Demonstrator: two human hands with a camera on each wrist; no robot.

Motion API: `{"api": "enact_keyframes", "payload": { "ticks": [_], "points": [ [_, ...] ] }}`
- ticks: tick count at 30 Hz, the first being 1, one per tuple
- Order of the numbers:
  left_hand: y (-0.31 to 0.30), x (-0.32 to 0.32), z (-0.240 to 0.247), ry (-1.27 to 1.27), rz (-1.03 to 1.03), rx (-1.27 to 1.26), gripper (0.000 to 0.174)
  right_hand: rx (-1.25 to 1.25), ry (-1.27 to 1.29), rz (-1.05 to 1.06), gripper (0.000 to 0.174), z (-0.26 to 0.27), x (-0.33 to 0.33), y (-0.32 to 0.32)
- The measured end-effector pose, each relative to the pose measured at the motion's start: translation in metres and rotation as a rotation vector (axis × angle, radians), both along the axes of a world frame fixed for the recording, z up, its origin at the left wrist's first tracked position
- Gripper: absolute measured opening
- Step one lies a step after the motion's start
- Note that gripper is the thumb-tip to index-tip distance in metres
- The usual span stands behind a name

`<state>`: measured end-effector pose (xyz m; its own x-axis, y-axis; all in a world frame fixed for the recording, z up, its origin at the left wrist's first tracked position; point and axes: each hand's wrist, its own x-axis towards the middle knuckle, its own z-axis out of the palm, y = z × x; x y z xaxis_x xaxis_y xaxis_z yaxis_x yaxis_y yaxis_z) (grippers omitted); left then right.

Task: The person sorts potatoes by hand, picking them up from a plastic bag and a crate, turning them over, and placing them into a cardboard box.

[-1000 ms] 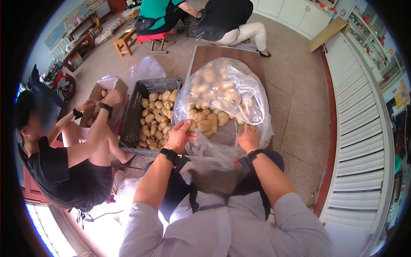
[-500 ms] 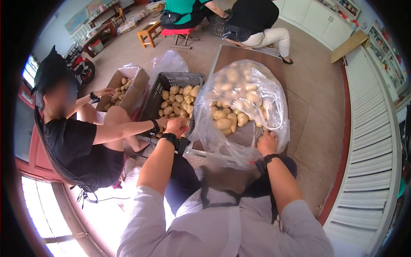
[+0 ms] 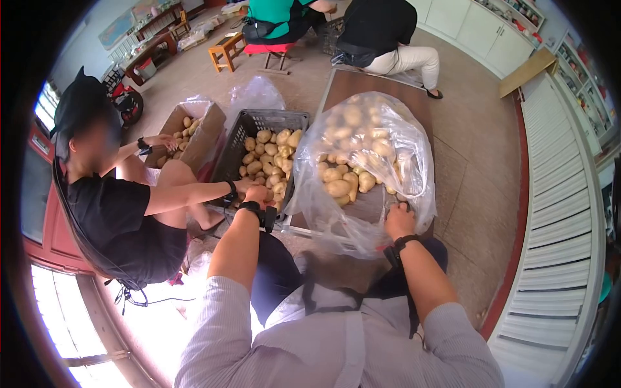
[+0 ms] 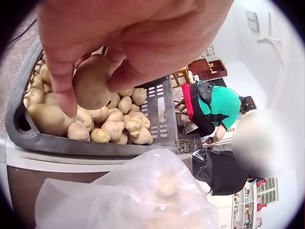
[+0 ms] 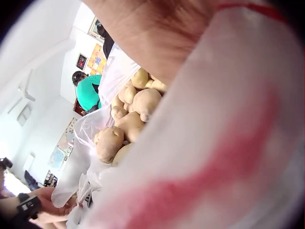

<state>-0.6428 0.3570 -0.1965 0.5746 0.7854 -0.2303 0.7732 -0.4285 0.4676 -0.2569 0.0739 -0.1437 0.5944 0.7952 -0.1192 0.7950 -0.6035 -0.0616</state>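
My left hand (image 3: 257, 196) is over the near end of the black crate (image 3: 223, 145) of potatoes. In the left wrist view, the fingers and thumb of my left hand (image 4: 128, 43) pinch a potato (image 4: 92, 82) above the others. At the near right edge of the clear plastic bag (image 3: 330, 223), my right hand (image 3: 400, 221) grips the plastic with curled fingers. Potatoes (image 3: 337, 188) lie inside the bag and at its open mouth. The right wrist view has the palm of my right hand (image 5: 152, 33) beside bag plastic (image 5: 205, 143); its fingertips are hidden there.
A person in black (image 3: 119, 200) sits at the left, one hand at the crate and the other at a cardboard box (image 3: 200, 139) of potatoes. The bag rests on a brown board (image 3: 346, 84). Two people sit beyond it, near a wooden stool (image 3: 225, 53).
My left hand has moved left from the bag's mouth to the crate, with a potato. The seated person's one hand has moved from the box to the crate. The head view has shifted.
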Motion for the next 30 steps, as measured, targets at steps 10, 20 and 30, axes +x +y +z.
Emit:
{"api": "enact_keyframes", "payload": {
  "ticks": [10, 20, 30],
  "points": [
    [-0.025, 0.034, 0.045, -0.709, 0.725, -0.547, 0.014, 0.052, 0.118, -0.022, 0.026, 0.014, -0.002, 0.0],
    [-0.07, 0.08, 0.101, -0.977, 0.717, -0.689, 0.029, 0.743, 1.464, -0.432, 0.034, -0.005, 0.01, 0.018],
    [-0.128, 0.129, 0.1, -0.757, 0.206, -0.824, 0.031, 0.564, 1.938, -0.463, 0.028, 0.021, -0.021, 0.02]
  ]
}}
